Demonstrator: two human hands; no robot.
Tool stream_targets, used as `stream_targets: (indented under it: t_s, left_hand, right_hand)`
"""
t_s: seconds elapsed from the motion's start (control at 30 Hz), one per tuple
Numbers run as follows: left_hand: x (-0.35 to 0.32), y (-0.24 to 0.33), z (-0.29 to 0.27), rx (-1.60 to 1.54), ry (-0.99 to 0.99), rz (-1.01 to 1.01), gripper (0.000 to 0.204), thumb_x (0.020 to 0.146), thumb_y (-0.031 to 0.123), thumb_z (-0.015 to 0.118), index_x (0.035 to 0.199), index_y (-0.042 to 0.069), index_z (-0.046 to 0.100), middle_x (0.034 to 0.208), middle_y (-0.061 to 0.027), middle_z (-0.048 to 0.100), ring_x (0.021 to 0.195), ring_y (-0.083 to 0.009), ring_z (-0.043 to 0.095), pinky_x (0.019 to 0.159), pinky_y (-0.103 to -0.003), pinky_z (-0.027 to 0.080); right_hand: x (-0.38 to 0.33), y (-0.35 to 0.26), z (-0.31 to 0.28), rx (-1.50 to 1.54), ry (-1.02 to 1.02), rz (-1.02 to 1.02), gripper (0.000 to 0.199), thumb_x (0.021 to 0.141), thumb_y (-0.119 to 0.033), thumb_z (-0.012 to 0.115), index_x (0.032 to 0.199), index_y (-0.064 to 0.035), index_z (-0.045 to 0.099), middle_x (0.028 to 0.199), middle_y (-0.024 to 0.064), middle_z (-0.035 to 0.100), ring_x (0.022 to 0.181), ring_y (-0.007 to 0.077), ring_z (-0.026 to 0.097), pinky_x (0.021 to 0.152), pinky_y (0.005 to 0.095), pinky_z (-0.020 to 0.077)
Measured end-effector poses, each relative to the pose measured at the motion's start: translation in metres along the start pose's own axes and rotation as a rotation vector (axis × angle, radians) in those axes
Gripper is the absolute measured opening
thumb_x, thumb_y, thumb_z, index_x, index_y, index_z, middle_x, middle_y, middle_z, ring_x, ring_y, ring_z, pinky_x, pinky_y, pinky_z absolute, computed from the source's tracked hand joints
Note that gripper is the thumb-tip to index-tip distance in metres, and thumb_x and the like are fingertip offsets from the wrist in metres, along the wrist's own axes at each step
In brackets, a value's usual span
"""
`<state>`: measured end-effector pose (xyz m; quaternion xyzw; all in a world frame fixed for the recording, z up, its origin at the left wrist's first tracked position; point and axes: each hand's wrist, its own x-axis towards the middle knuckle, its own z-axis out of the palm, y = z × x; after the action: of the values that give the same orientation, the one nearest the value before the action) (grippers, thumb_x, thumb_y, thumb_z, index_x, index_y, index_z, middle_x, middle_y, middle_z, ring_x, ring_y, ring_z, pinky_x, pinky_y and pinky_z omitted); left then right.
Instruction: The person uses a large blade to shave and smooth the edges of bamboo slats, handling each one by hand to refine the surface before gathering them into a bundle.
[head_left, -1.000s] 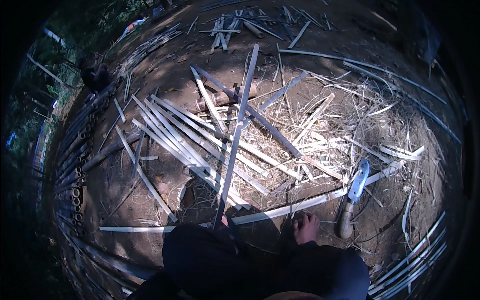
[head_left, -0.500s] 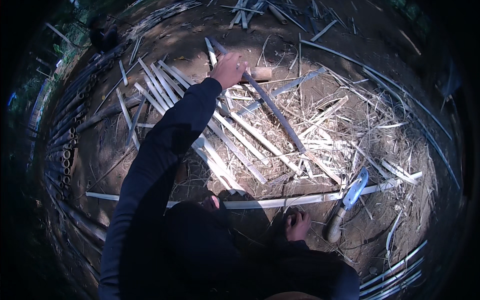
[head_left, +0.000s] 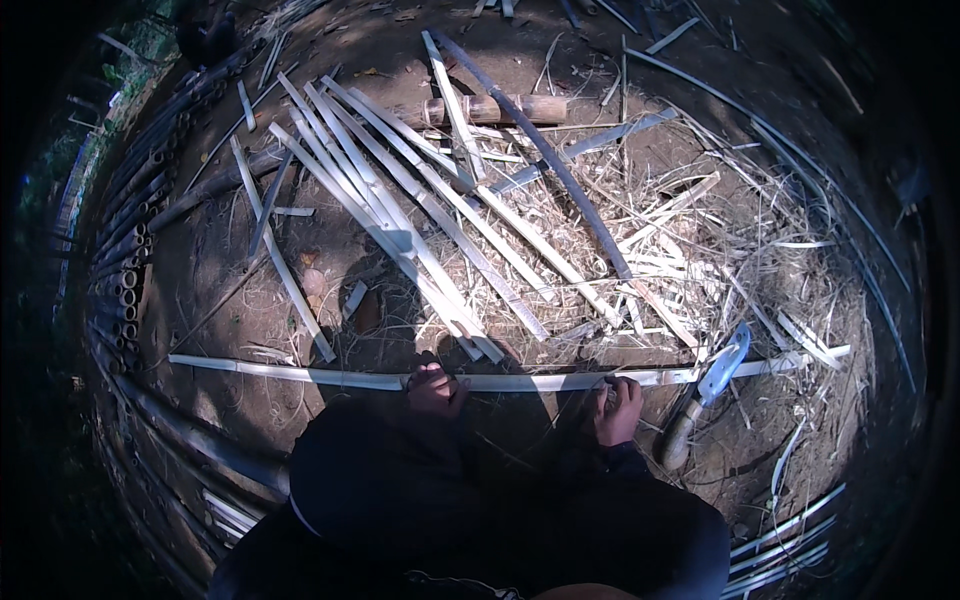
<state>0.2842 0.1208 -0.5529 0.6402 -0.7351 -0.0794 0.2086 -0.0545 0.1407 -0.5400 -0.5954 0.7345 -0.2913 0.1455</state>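
"How are the hands set?"
"Both reach forward, well apart, backs upward. The left hand (head_left: 436, 390) curls its fingers around the long pale strip (head_left: 525, 383), grasping it. The right hand (head_left: 618, 410) bends its fingers at the strip's near edge; I can't tell whether they grip."
"Where is the strip?"
"Crosswise on the ground before the person. By its right part, a knife (head_left: 707, 393) lies with the blade over it."
"Beyond it?"
"Pale slats (head_left: 432, 278), then shavings (head_left: 655, 265) past its right half, and farther, a bamboo log (head_left: 540, 109)."
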Motion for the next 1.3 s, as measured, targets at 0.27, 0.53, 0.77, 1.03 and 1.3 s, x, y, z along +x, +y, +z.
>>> stream_targets:
  t_s: [0.27, 0.53, 0.77, 1.03, 1.3]
  left_hand:
    - [0.0, 0.007, -0.004, 0.064, 0.074, -0.071, 0.029, 0.086, 0.029, 0.068, 0.064, 0.012, 0.063, 0.07, -0.0058, 0.057, 0.066, -0.027, 0.058, 0.066, -0.039, 0.046]
    - [0.005, 0.004, -0.002, 0.027, 0.05, -0.09, 0.032, 0.088, 0.029, 0.067, 0.063, 0.009, 0.061, 0.068, -0.0071, 0.054, 0.065, -0.0272, 0.055, 0.061, -0.041, 0.043]
    - [0.003, 0.008, -0.013, -0.069, 0.017, -0.131, 0.029, 0.086, 0.022, 0.07, 0.065, 0.006, 0.059, 0.07, -0.0122, 0.055, 0.068, -0.031, 0.055, 0.064, -0.043, 0.042]
    - [0.005, 0.014, -0.006, -0.093, 0.092, -0.148, 0.031, 0.084, 0.023, 0.07, 0.061, 0.009, 0.056, 0.068, -0.0108, 0.053, 0.067, -0.0302, 0.055, 0.062, -0.043, 0.042]
    - [0.0, 0.003, -0.001, -0.039, 0.098, -0.084, 0.034, 0.085, 0.027, 0.07, 0.059, 0.011, 0.053, 0.065, -0.0082, 0.052, 0.061, -0.0278, 0.054, 0.058, -0.04, 0.043]
  right_hand:
    - [0.226, -0.06, 0.006, -0.164, 0.376, -0.306, 0.055, 0.084, -0.023, 0.071, 0.129, 0.0005, 0.049, 0.119, 0.0202, 0.052, 0.11, 0.038, 0.051, 0.095, 0.0451, 0.0425]
    - [0.276, -0.019, 0.074, -0.608, -0.362, -0.124, 0.024, 0.093, -0.025, 0.052, 0.105, -0.0072, 0.063, 0.092, 0.0159, 0.07, 0.084, 0.0318, 0.07, 0.074, 0.0434, 0.0558]
    - [0.287, -0.027, 0.062, -0.503, -0.428, 0.021, 0.031, 0.086, -0.03, 0.057, 0.098, -0.0058, 0.071, 0.093, 0.0215, 0.069, 0.091, 0.0363, 0.068, 0.082, 0.0445, 0.0549]
    - [0.316, 0.002, 0.026, 0.023, -0.66, 0.132, 0.038, 0.094, -0.031, 0.052, 0.089, 0.0044, 0.065, 0.069, 0.0154, 0.067, 0.061, 0.0276, 0.066, 0.062, 0.0407, 0.0536]
    - [0.281, -0.029, -0.006, -0.12, -0.227, 0.017, 0.044, 0.086, -0.043, 0.064, 0.094, 0.0001, 0.067, 0.079, 0.023, 0.067, 0.077, 0.0384, 0.067, 0.073, 0.0453, 0.0512]
